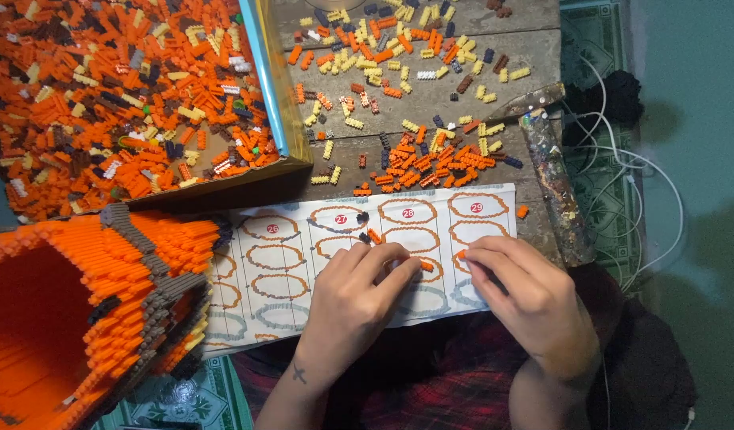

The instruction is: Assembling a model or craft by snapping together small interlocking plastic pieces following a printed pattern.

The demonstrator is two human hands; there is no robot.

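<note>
A small orange brick (425,265) is pinched in the left hand (353,302) grip; another orange brick (461,255) is clamped by the right hand (526,296), both just above an instruction sheet (319,299).

Bare forearms, no sleeves, one small tattoo

The left hand (353,299) and right hand (520,296) wear no rings or gloves; a small dark cross-shaped tattoo sits on the left forearm just below the wrist. The lap shows red-and-dark patterned cloth.
</note>
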